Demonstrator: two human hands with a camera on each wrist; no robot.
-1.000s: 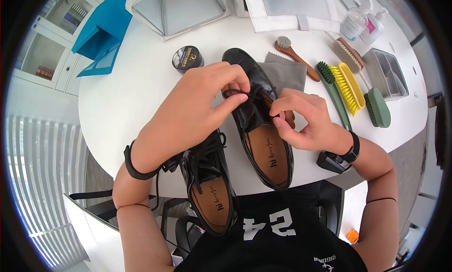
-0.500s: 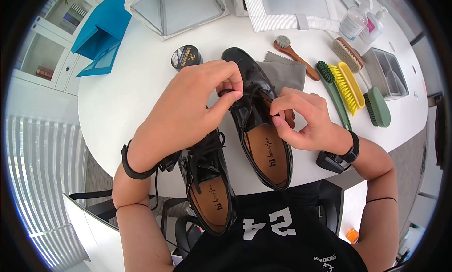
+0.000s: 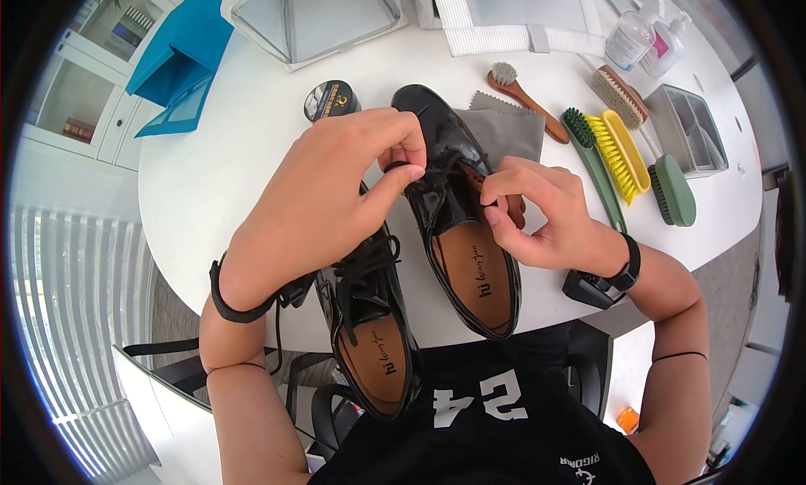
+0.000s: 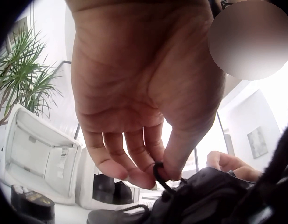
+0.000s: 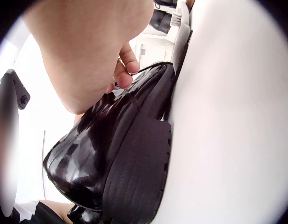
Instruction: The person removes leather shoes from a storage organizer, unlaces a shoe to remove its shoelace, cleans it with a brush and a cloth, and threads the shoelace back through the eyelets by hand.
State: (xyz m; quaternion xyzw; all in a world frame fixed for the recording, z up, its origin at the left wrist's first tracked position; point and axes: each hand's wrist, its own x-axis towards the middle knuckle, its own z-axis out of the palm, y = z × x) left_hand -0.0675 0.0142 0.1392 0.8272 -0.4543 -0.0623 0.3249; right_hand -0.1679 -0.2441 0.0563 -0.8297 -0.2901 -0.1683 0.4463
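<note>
Two black glossy lace-up shoes with tan insoles lie side by side. Over the laces of the right-hand shoe [image 3: 478, 275], the left hand [image 3: 336, 187] pinches a black lace [image 4: 159, 175] between thumb and fingers. At that shoe's right side, the right hand [image 3: 550, 212] has thumb and forefinger pinched together on a thin dark lace near the opening. The other shoe [image 3: 382, 359] stands nearer the body, its laces partly under the left wrist. In the right wrist view, the shoe's heel and glossy side [image 5: 88, 158] show below the hand.
A round black tin [image 3: 332, 100] stands behind the left hand. Beyond the shoes lie a grey cloth [image 3: 512, 131] and a wooden-handled brush [image 3: 537, 107]. Several brushes, including a yellow one [image 3: 625, 153], a divided box [image 3: 688, 132] and bottles [image 3: 630, 40] are at the right; a blue folder [image 3: 180, 57] is back left.
The left hand has moved slightly left and toward the body, drawing the lace along. The right-hand shoe has shifted slightly left; the right hand stays nearly still.
</note>
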